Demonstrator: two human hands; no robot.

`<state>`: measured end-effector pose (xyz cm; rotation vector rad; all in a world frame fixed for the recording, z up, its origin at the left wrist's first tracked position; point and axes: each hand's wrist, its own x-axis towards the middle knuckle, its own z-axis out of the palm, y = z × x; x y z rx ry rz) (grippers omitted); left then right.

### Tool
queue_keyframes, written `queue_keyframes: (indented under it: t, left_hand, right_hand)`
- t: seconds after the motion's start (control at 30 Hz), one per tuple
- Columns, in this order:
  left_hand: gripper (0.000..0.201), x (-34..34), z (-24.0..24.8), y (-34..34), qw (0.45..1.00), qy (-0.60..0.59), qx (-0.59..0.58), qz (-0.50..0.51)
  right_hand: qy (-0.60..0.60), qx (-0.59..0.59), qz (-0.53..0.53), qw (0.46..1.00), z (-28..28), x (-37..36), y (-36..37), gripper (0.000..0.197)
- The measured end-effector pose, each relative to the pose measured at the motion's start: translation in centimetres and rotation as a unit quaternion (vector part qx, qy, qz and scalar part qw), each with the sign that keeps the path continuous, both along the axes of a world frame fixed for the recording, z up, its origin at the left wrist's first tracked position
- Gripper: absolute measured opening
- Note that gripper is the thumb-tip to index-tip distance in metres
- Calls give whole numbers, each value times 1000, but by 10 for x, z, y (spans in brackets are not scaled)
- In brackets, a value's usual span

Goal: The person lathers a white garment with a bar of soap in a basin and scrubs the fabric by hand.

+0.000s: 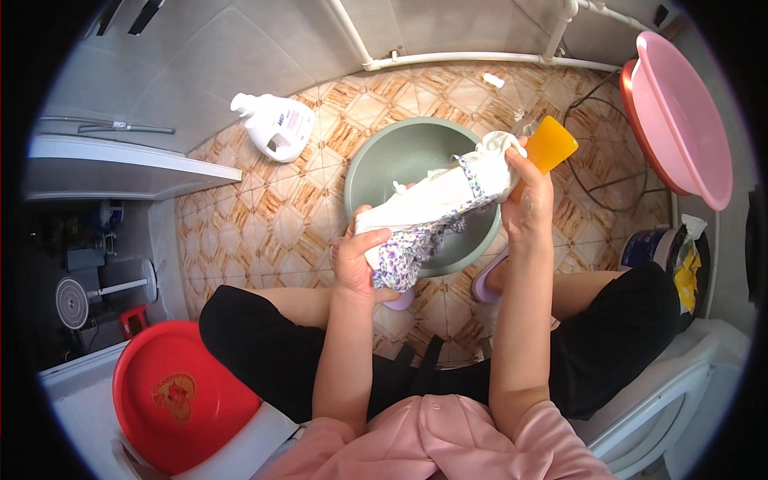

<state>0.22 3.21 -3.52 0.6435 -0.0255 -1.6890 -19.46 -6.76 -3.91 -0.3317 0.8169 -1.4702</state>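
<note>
cloth stretched over the green basin

taking the green basin (384, 160) as the mark: far to its lower left sits a red basin (180, 396), and to its upper left a white detergent jug (272, 124) lies on the tiled floor, pinkish label up. over the basin's near rim the left hand (356, 260) is clenched on the floral end of a white cloth (432, 212); the cloth's length rises rightward to the right hand (524, 200), closed on its other end beside an orange bottle (548, 148). a pink basin (692, 120) leans far right.
</note>
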Motion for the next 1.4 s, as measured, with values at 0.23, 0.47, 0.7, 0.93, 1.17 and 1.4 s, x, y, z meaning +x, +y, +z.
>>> queue_keyframes:
  t: [0.23, 0.47, 0.7, 0.93, 1.17, 1.4]
  left_hand:
    - [55, -9, -6, -8, 998, -40, -42, -23]
    - [52, -6, -33, 2, 996, -53, -72, 26]
    - [51, -23, -59, 8, 992, -16, -119, 25]
    - [53, -31, -32, 1, 999, -14, 38, -33]
    - [54, -22, -38, 6, 992, -106, 58, 20]
    - [53, -20, -36, 3, 997, -78, -1, 12]
  right_hand:
    - [665, -31, -39, 745, -34, 11, 4, 28]
    - [620, -206, 149, 743, -14, 115, 62, 56]
    - [598, -225, 178, 749, -22, 108, 64, 45]
    - [637, -65, 250, 726, -19, 88, 24, 58]
    - [623, -221, 224, 716, -21, 120, 66, 71]
    - [636, -226, 196, 711, -31, 113, 68, 45]
